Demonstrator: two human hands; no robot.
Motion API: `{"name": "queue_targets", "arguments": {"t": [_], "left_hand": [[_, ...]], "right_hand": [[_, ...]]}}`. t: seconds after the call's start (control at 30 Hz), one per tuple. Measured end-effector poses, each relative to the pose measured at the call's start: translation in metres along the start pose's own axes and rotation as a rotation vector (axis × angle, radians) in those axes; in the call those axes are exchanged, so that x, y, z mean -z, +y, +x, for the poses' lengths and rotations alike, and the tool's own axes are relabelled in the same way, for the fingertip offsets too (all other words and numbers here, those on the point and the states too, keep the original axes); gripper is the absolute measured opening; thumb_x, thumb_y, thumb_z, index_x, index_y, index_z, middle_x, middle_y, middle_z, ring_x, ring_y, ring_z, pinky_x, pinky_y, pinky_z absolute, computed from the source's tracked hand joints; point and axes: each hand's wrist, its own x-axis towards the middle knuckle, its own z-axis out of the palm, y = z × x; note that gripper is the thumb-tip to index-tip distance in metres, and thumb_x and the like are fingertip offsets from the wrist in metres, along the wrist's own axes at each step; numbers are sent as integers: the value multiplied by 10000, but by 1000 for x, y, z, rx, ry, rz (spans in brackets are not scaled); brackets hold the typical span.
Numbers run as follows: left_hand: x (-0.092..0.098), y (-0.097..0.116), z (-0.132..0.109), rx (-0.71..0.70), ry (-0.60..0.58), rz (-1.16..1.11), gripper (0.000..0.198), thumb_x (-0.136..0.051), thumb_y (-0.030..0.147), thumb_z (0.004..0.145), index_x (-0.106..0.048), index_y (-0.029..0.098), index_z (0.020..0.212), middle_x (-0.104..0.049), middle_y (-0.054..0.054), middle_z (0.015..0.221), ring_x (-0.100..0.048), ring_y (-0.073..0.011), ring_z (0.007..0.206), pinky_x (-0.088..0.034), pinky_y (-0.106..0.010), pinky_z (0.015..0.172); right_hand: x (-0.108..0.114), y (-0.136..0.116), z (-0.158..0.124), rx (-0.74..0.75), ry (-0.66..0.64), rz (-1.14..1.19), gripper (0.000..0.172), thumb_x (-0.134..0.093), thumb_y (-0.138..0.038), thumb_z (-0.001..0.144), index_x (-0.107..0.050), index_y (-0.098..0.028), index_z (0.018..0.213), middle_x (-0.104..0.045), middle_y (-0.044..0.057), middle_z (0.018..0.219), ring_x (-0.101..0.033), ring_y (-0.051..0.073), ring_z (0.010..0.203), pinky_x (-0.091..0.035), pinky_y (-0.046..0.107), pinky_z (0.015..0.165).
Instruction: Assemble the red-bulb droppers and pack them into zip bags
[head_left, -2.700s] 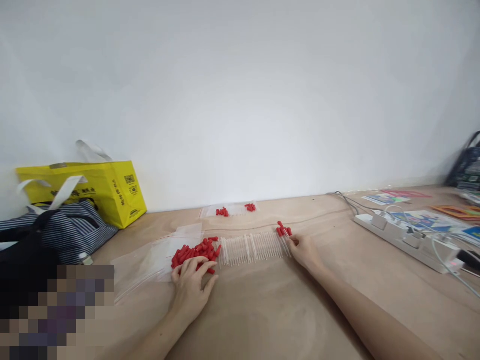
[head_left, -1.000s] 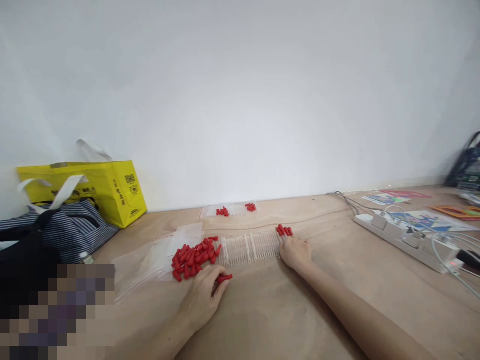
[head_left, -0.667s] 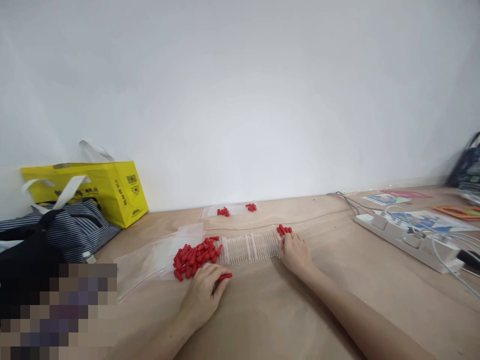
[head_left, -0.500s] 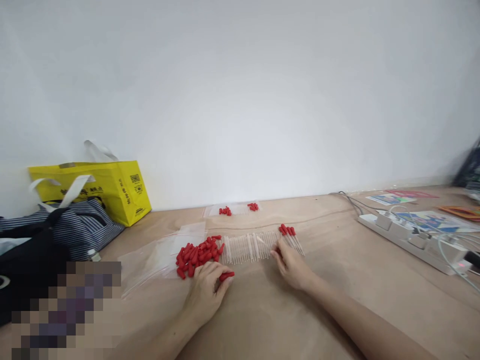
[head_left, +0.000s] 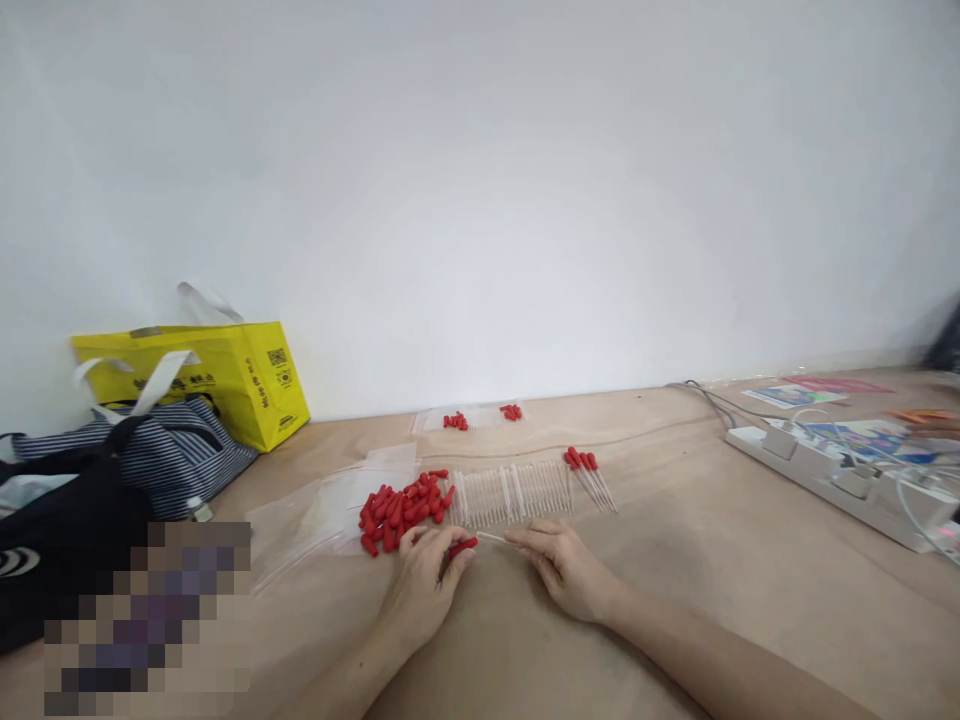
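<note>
Between the thumb and fingers of my left hand [head_left: 426, 580] is a red rubber dropper bulb [head_left: 465, 546], its open end toward the right. My right hand [head_left: 568, 572] pinches a thin clear dropper tube [head_left: 491, 537], whose free tip points at the bulb with a small gap between them. Just beyond my left hand lies a pile of loose red bulbs [head_left: 397, 512], partly on a clear plastic bag [head_left: 322, 515]. Many clear tubes [head_left: 517, 494] lie side by side in a row beyond both hands. Several droppers with red bulbs fitted [head_left: 592, 482] rest at the row's right end.
Near the wall lies another clear bag with red bulbs [head_left: 456, 421] and tubes. A yellow bag [head_left: 262, 400] and a striped bag [head_left: 187, 455] stand at the left. A white power strip [head_left: 825, 490] with cables and some colourful sheets [head_left: 795, 396] occupy the right side.
My right hand has moved left and nearer from the row's right end, now with a tube in its fingers. My left hand still holds the red bulb. The view has shifted slightly.
</note>
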Motion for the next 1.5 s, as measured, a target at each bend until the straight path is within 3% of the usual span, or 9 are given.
{"name": "queue_targets", "arguments": {"t": [0.37, 0.6, 1.03, 1.5], "left_hand": [[0, 3, 2, 16, -12, -6, 196, -407, 302, 841, -590, 252, 889, -670, 7, 827, -566, -179, 766, -304, -379, 791], [3, 11, 0, -27, -9, -23, 208, -407, 311, 845, -597, 229, 820, -662, 7, 741, -561, -164, 695, -287, -381, 789], [5, 13, -4, -155, -42, -4, 180, -432, 268, 837, -584, 209, 762, -621, 21, 660, -554, -146, 648, -269, -386, 806], [3, 19, -6, -210, -94, -11, 187, -388, 247, 850, -550, 201, 769, -610, 3, 675, -540, -149, 664, -263, -398, 822]], "right_hand": [[0, -4, -1, -11, 1, 26, 323, -365, -141, 841, -561, -241, 1077, -590, 43, 841, -520, 159, 811, -336, 296, 728], [-3, -5, 1, -17, 35, -8, 253, -375, -224, 864, -601, -229, 975, -593, 29, 770, -519, 144, 733, -298, 299, 695], [0, -4, -1, 123, 45, -279, 239, -370, -113, 804, -592, -196, 832, -556, 15, 704, -439, 114, 617, -203, 289, 642], [1, -11, -2, 86, 3, -185, 207, -352, -133, 813, -550, -190, 799, -589, 7, 730, -458, 113, 612, -221, 283, 647]]}}
